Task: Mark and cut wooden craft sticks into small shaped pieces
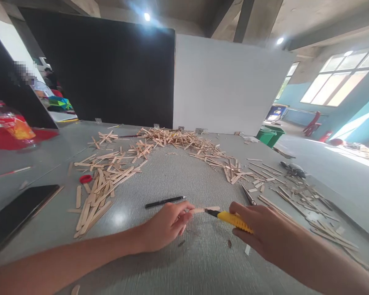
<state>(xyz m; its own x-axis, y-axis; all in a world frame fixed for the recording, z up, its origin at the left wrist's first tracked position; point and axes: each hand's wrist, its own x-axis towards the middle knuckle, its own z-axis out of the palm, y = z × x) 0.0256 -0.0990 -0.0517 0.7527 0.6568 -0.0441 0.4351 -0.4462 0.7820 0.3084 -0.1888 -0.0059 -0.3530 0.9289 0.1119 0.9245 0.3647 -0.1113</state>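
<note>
Between its thumb and fingers my left hand (171, 223) pinches one end of a wooden craft stick (197, 211), which points to the right just above the table. My right hand (254, 227) is closed round a yellow utility knife (233, 221) with a black tip. The knife's tip meets the stick near its middle; whether the blade has cut into it I cannot tell. Behind my left hand lies a black pen (164, 201). A pointed metal tool (248, 194), perhaps scissors or pliers, lies just beyond my right hand, its rear end hidden.
Loose craft sticks (100, 192) form an arc round the work area on the grey table (172, 176). A phone (21, 213), a red ring (85, 178) and a drink bottle (15, 127) are at left. A black tool (293, 170) and stick scraps are at right. Panels (221, 82) stand behind.
</note>
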